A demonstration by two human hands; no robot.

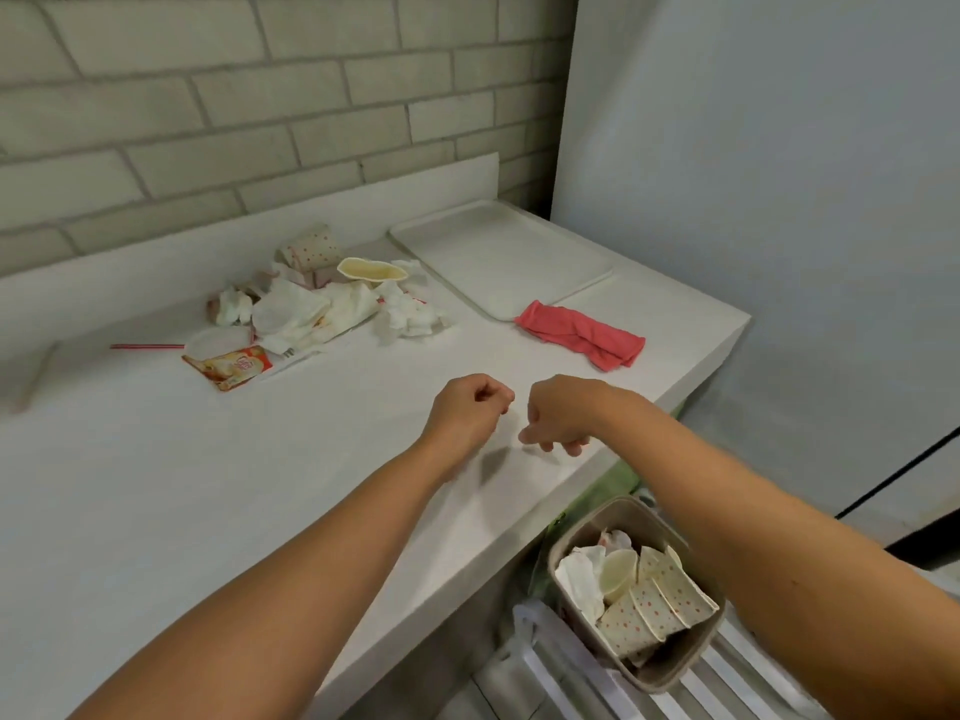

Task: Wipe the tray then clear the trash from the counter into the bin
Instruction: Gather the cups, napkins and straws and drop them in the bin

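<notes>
Two hands hover low over the near part of the counter [208,485], close together, touching nothing that I can see. Left hand [470,407]: grip closed in a fist, empty. Right hand [558,418]: fingers hang loosely curled, grip slack, empty. Tray [498,257]: flat at the far right corner of the counter, white, raised rim, nothing on it. Pink cloth [582,332]: bunched just beside the tray's near corner; contact cannot be told. Trash pile [322,298]: left of the tray toward the wall, made up of crumpled napkins, a squashed paper cup [371,270], a spotted cup [311,246] on its side, with a sachet [228,366] and striped straw [148,346] at the near-left fringe. Bin [670,672]: below the counter's right end, part full of cups and tissue. Judgement: wiping comes first, so the cloth is the thing to take. Expect it soft, limp and light; pinch the bunched middle so no tail drags. Tray is probably stiff, light and liable to slide, so steady its near rim with the free hand. Trash is light and crushable; take it in handfuls.
</notes>
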